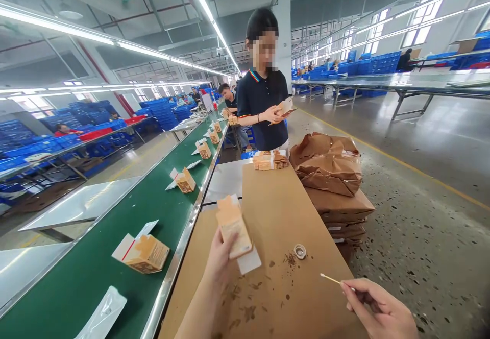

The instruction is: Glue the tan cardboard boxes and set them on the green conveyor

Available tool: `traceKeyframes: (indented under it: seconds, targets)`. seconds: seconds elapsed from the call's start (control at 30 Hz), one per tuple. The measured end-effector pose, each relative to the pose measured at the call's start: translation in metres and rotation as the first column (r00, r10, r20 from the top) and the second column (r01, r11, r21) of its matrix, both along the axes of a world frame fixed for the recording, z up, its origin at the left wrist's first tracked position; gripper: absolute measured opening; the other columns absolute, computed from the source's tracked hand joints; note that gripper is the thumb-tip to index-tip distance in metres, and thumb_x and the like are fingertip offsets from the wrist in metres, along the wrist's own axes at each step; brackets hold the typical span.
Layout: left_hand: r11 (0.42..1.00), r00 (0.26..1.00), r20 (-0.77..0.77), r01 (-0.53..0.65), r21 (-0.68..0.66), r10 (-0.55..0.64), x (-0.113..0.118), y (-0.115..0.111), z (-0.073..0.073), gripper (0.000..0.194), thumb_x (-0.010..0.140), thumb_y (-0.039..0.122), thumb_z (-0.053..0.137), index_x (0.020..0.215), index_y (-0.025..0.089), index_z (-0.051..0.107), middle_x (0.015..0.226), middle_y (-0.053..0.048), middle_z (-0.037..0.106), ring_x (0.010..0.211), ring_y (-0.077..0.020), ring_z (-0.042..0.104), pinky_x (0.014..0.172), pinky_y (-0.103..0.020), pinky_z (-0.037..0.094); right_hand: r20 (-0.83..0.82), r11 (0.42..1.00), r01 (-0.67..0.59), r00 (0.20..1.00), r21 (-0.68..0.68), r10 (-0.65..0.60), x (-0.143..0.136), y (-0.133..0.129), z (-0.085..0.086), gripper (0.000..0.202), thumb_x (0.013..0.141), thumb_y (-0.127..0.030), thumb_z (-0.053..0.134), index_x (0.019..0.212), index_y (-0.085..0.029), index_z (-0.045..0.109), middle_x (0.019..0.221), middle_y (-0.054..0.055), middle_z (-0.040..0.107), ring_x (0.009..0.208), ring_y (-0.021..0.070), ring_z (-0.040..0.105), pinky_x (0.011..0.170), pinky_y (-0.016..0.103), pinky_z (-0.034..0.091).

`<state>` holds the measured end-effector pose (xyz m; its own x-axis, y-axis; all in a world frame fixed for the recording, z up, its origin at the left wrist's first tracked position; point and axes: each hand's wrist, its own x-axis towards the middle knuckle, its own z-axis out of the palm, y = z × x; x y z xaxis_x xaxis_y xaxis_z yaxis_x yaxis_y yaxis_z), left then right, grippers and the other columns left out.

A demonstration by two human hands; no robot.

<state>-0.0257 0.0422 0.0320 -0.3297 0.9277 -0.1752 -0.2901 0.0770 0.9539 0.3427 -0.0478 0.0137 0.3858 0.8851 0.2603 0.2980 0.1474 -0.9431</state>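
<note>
My left hand (222,253) is closed around a small tan and white carton (233,221), held tilted above the cardboard-covered table with a white flap hanging from its lower end. Between thumb and fingers, my right hand (377,306) pinches a cotton swab (331,278), its white tip pointing left over the table's right edge. A small round white cap or dish (300,251) lies on the cardboard between my hands, with dark brown specks and stains beside it.
On my left runs a green conveyor belt (153,288) carrying several cartons (147,253) and a white sealed pouch (102,314). Across the table a person (263,99) holds a carton, near a stack of flat cartons (270,160). Brown paper-wrapped bundles (333,196) stand at right.
</note>
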Motion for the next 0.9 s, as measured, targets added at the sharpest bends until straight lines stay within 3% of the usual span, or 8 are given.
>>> traceKeyframes:
  seconds: [0.13,0.23,0.37,0.47,0.7,0.9]
  targets:
    - [0.981,0.983,-0.038,-0.183,-0.064,0.180,-0.036,-0.075,-0.027,0.091,0.063,0.081,0.116,0.127,0.025,0.084,0.133,-0.018,0.094,0.122,-0.0444,0.093,0.102,-0.053,0.078,0.079,0.990,-0.103,0.992,0.092,0.096,-0.007,0.030,-0.003,0.037,0.099,-0.075,0.086,0.079,-0.045,0.092,0.066,0.007,0.081,0.051,0.0337,0.078,0.051,0.046,0.071]
    - [0.969,0.964,-0.100,-0.245,0.019,0.246,-0.045,-0.095,-0.044,0.090,0.065,0.075,0.118,0.134,0.028,0.083,0.132,-0.014,0.094,0.124,-0.0410,0.092,0.108,-0.054,0.077,0.183,0.967,-0.214,0.965,0.135,0.188,-0.013,0.050,0.004,0.042,0.104,-0.071,0.085,0.078,-0.038,0.093,0.072,0.008,0.088,0.054,0.0333,0.083,0.053,0.043,0.072]
    - [0.990,0.960,-0.245,-0.138,0.005,0.135,-0.056,-0.088,-0.057,0.098,0.054,0.070,0.122,0.132,0.028,0.079,0.123,-0.013,0.093,0.119,-0.0427,0.092,0.108,-0.057,0.077,0.260,0.954,-0.275,0.936,0.122,0.236,-0.025,0.063,0.012,0.044,0.111,-0.062,0.083,0.081,-0.031,0.092,0.078,0.010,0.091,0.061,0.0305,0.086,0.061,0.039,0.075]
    - [0.996,0.949,-0.308,-0.085,-0.037,0.070,-0.061,-0.076,-0.060,0.101,0.052,0.070,0.122,0.132,0.028,0.077,0.121,-0.012,0.092,0.119,-0.0416,0.092,0.110,-0.058,0.076,0.300,0.959,-0.262,0.928,0.106,0.220,-0.029,0.068,0.005,0.042,0.115,-0.054,0.078,0.084,-0.028,0.091,0.079,0.009,0.091,0.064,0.0267,0.085,0.063,0.035,0.073]
    - [0.993,0.950,-0.301,-0.102,-0.057,0.081,-0.061,-0.078,-0.060,0.091,0.061,0.070,0.120,0.128,0.026,0.078,0.129,-0.014,0.092,0.119,-0.0388,0.091,0.108,-0.053,0.074,0.388,0.956,-0.293,0.879,-0.024,0.279,-0.026,0.078,-0.025,0.031,0.112,-0.041,0.074,0.087,-0.028,0.087,0.081,0.008,0.091,0.069,0.0251,0.084,0.065,0.035,0.068]
    - [0.993,0.951,-0.303,-0.089,-0.072,0.063,-0.065,-0.083,-0.061,0.095,0.061,0.068,0.121,0.133,0.025,0.079,0.135,-0.016,0.093,0.125,-0.0395,0.090,0.112,-0.052,0.072,0.419,0.947,-0.295,0.849,-0.127,0.321,-0.027,0.085,-0.030,0.029,0.108,-0.038,0.079,0.081,-0.029,0.081,0.078,0.005,0.088,0.069,0.0231,0.082,0.068,0.032,0.065]
